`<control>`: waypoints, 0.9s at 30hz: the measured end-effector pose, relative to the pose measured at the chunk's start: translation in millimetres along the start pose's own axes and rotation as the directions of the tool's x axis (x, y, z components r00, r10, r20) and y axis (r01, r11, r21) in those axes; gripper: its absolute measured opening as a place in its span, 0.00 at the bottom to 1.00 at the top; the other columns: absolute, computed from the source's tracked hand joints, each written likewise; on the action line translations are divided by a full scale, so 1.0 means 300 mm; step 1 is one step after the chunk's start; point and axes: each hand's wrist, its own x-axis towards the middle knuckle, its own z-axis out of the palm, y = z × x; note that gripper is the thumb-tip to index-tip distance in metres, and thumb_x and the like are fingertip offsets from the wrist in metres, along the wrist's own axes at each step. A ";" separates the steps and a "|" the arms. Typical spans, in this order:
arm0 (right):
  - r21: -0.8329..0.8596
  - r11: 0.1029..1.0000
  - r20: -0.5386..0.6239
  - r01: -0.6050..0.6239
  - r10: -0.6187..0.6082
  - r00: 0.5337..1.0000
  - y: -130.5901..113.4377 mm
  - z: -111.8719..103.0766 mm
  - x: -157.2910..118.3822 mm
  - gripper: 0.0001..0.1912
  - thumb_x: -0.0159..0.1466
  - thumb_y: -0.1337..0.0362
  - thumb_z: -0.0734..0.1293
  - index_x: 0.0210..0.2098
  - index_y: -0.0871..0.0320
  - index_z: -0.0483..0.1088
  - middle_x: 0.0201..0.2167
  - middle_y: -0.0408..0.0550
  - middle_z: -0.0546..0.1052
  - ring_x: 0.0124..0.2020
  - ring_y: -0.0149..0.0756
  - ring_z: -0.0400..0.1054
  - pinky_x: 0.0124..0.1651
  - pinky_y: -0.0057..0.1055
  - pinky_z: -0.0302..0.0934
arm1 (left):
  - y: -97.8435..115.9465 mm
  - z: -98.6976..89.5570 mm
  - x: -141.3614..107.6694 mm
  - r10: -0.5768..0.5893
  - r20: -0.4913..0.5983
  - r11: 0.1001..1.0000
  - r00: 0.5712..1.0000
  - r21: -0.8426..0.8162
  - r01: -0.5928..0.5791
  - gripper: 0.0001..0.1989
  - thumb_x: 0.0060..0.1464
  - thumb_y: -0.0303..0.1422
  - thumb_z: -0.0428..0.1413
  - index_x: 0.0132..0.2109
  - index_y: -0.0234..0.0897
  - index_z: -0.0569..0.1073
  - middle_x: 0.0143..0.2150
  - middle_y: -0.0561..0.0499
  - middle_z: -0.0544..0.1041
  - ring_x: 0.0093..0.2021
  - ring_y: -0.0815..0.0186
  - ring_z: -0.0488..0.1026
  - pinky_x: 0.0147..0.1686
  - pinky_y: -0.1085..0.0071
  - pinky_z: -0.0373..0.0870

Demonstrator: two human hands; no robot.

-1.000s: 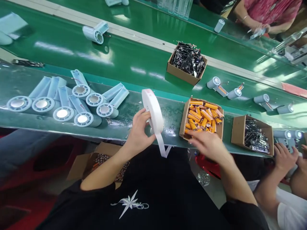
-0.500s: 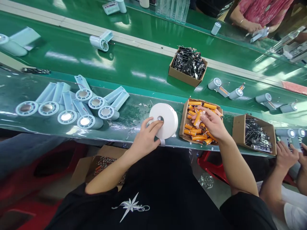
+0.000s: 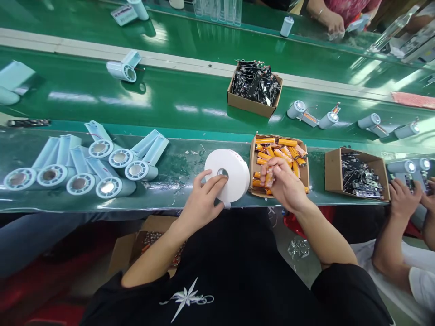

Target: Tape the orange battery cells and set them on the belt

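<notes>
A thick roll of white tape (image 3: 234,181) lies on the near bench, its hole facing up. My left hand (image 3: 204,199) rests on it, fingers bent over its face by the hole and thumb near the loose end at the front rim. My right hand (image 3: 287,185) pinches an orange-wrapped battery (image 3: 269,176) over the left part of an open cardboard box (image 3: 252,167). Several more orange batteries (image 3: 282,154) lie jumbled in that box. Part of the pinched battery is hidden by my fingers.
Several light-blue fan housings (image 3: 118,158) stand at left. Beyond is a green conveyor (image 3: 170,99) carrying housings and a box of black wired parts (image 3: 254,108). Right of the batteries stands a box of circuit boards (image 3: 335,174), beside a co-worker's hands (image 3: 404,197).
My right hand has turned and drawn the battery left and toward me, low over the box. My left hand stays at the tape roll. The whole view has shifted slightly.
</notes>
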 end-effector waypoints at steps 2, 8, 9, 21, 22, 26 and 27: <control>-0.080 0.997 0.020 0.022 -0.021 1.000 0.017 -0.011 -0.004 0.20 0.65 0.43 0.78 0.43 0.50 0.76 0.39 0.44 0.83 0.40 0.38 0.79 0.45 0.35 0.75 | 0.009 -0.002 0.005 0.022 0.005 1.000 1.000 0.000 -0.022 0.34 0.56 0.21 0.59 0.69 0.38 0.66 0.62 0.40 0.79 0.69 0.39 0.64 0.66 0.39 0.70; -0.271 0.942 -0.001 0.199 -0.207 0.978 0.036 -0.045 -0.030 0.12 0.71 0.51 0.76 0.48 0.50 0.80 0.43 0.47 0.88 0.41 0.39 0.84 0.45 0.37 0.79 | -0.048 -0.005 -0.001 -0.101 0.069 0.992 0.992 0.088 0.095 0.34 0.57 0.22 0.60 0.70 0.36 0.70 0.63 0.37 0.79 0.70 0.37 0.64 0.67 0.36 0.69; -0.254 0.944 -0.003 0.210 -0.218 0.976 0.037 -0.048 -0.038 0.10 0.72 0.53 0.76 0.48 0.49 0.79 0.45 0.47 0.88 0.41 0.40 0.84 0.44 0.37 0.80 | -0.061 -0.015 -0.005 -0.143 0.103 0.984 0.984 0.118 0.131 0.34 0.57 0.23 0.61 0.70 0.35 0.70 0.64 0.36 0.78 0.70 0.36 0.64 0.68 0.34 0.68; -0.173 0.910 0.123 0.376 -0.359 0.925 0.123 0.078 -0.124 0.07 0.77 0.58 0.70 0.42 0.49 0.70 0.58 0.48 0.84 0.69 0.45 0.72 0.66 0.50 0.73 | 0.200 0.049 0.064 -0.041 -0.201 0.923 0.979 -0.383 -0.040 0.36 0.67 0.50 0.64 0.73 0.38 0.65 0.54 0.41 0.85 0.49 0.59 0.84 0.51 0.64 0.84; -0.182 0.907 0.125 0.379 -0.361 0.924 0.128 0.080 -0.127 0.08 0.77 0.57 0.71 0.41 0.49 0.70 0.59 0.49 0.84 0.70 0.45 0.71 0.69 0.52 0.70 | 0.204 0.068 0.069 -0.057 -0.234 0.911 0.971 -0.410 -0.045 0.28 0.69 0.44 0.63 0.70 0.39 0.69 0.50 0.44 0.86 0.46 0.62 0.85 0.48 0.68 0.83; -0.153 0.949 -0.027 0.275 -0.283 0.959 0.153 0.067 -0.139 0.16 0.72 0.49 0.75 0.38 0.50 0.67 0.51 0.51 0.87 0.58 0.50 0.81 0.62 0.52 0.74 | 0.181 0.073 0.062 -0.146 -0.068 0.787 0.987 -0.613 0.074 0.16 0.71 0.37 0.60 0.61 0.38 0.78 0.48 0.45 0.87 0.42 0.63 0.85 0.46 0.70 0.82; -0.127 0.962 -0.095 0.242 -0.255 0.962 0.160 0.067 -0.141 0.18 0.71 0.48 0.76 0.38 0.49 0.67 0.46 0.50 0.88 0.53 0.50 0.83 0.58 0.51 0.76 | 0.175 0.065 0.059 -0.160 0.011 0.721 0.987 -0.681 0.124 0.17 0.72 0.39 0.59 0.61 0.37 0.78 0.46 0.44 0.87 0.41 0.63 0.85 0.46 0.69 0.82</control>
